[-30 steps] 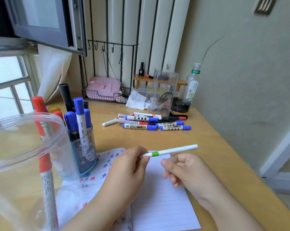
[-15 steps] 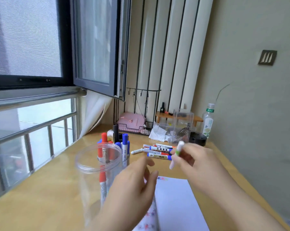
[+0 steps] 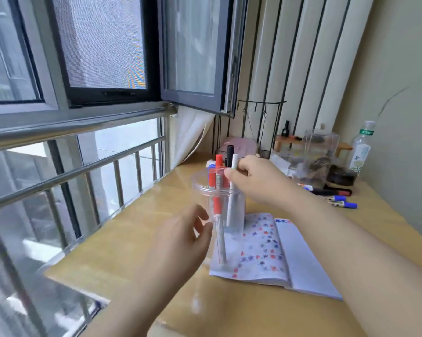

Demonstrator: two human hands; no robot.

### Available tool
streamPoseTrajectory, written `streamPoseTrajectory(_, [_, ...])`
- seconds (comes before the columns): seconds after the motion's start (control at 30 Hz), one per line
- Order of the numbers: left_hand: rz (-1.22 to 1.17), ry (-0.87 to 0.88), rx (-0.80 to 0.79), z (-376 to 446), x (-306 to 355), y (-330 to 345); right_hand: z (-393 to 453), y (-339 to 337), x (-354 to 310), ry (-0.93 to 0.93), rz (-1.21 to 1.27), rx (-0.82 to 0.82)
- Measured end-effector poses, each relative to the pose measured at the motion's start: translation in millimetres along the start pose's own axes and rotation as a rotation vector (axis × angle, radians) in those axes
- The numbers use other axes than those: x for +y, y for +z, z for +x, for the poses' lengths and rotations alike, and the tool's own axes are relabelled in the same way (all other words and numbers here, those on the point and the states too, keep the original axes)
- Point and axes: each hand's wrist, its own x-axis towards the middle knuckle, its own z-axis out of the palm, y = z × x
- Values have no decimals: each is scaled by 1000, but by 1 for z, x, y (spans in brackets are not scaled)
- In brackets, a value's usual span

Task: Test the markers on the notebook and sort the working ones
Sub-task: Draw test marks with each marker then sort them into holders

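- Here the right hand (image 3: 258,181) pinches a white marker (image 3: 231,198) near its top, the marker standing upright inside the clear jar (image 3: 219,190).
- A red-capped marker (image 3: 217,203) leans in the same jar.
- The left hand (image 3: 180,242) hovers just beside the jar with loosely curled fingers, holding nothing.
- The notebook (image 3: 278,251) lies open on the wooden desk (image 3: 142,239), partly under the jar.
- More markers (image 3: 331,194) lie farther back, right.

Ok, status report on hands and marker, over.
Right hand lowering white green-banded marker into clear plastic jar. Left hand open beside jar. Nothing blocking.
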Motion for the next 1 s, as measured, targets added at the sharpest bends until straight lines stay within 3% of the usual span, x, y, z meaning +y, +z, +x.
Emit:
streamPoseTrajectory(0.23, [-24,-33,-71,-7,-1,16,-3,1,6,-21,5,-1])
streamPoseTrajectory(0.43, [-13,2,-131,-13,10,41,-15,-7,32,-13,148,94])
streamPoseTrajectory(0.63, [0,74,-220,-9,36,83,-41,-12,103,186,225,114])
streamPoseTrajectory(0.87, [-68,116,-295,42,65,163,-65,-16,198,389,101,75])
streamPoseTrajectory(1.0, [-91,103,-255,66,57,203,-61,-9,244,448,12,49])
